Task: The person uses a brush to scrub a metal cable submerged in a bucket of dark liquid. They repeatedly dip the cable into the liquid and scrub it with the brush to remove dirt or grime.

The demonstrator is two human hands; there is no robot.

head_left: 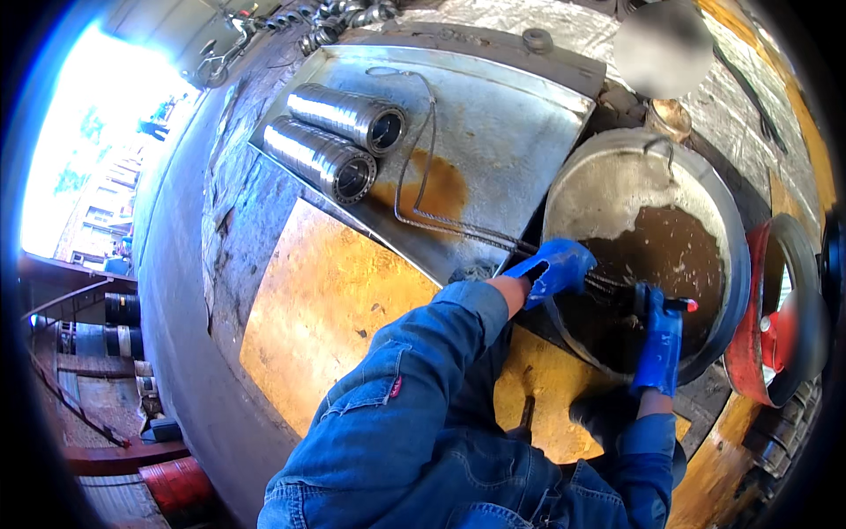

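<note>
My left hand (pixel 564 269), in a torn blue glove, is closed around a wire cable (pixel 480 234) at the near left rim of a round metal drum (pixel 733 264). The cable runs back as a long loop over a metal tray (pixel 498 115). Above the brown liquid (pixel 674 251) in the drum, my right hand (pixel 659 339), also blue-gloved, grips a dark tool with a red-tipped handle (pixel 687 305). The tool's working end lies in shadow, close to the cable's dark end, and I cannot make out whether they touch. Pale foam (pixel 599 189) covers the liquid's far left part.
Two shiny ribbed metal cylinders (pixel 322 159) lie on the tray's left side, near a brown puddle (pixel 436 185). Yellow-brown boards (pixel 335 300) cover the floor near me. A red-rimmed ring-shaped container (pixel 749 326) stands right of the drum. A bicycle (pixel 227 48) is at the far left.
</note>
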